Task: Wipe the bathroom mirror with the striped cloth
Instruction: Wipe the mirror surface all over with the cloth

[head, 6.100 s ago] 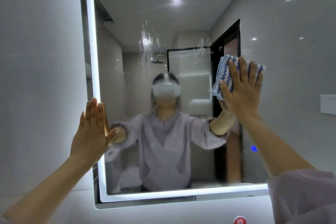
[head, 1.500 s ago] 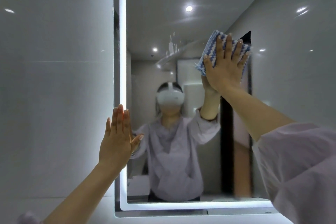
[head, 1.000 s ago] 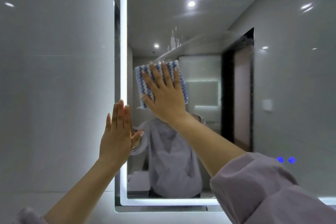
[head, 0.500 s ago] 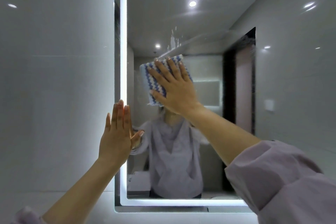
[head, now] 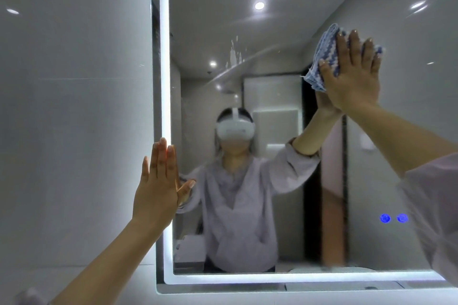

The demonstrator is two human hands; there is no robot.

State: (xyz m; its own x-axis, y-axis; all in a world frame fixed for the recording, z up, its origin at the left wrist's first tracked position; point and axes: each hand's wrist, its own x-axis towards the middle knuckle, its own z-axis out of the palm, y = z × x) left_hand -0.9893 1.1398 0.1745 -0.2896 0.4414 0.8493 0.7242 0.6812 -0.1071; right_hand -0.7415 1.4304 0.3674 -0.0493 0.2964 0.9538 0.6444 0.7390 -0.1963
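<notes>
The bathroom mirror (head: 272, 32) fills the wall ahead, framed by a lit white strip. A blue-and-white striped cloth (head: 322, 62) is pressed flat against the glass at the upper right under my right hand (head: 352, 77), whose fingers are spread over it. My left hand (head: 158, 186) rests flat and empty on the mirror's lit left edge, fingers together and pointing up. A curved smear and some streaks (head: 234, 57) show on the glass at upper centre.
Glossy grey wall tiles (head: 74, 106) lie left of the mirror. Two blue lit touch buttons (head: 393, 218) glow at the mirror's lower right. The mirror's lit bottom edge (head: 297, 277) sits above a pale ledge. My reflection fills the mirror's middle.
My right hand swept the cloth from the mirror's upper left across to the upper right. My left hand stayed on the left edge.
</notes>
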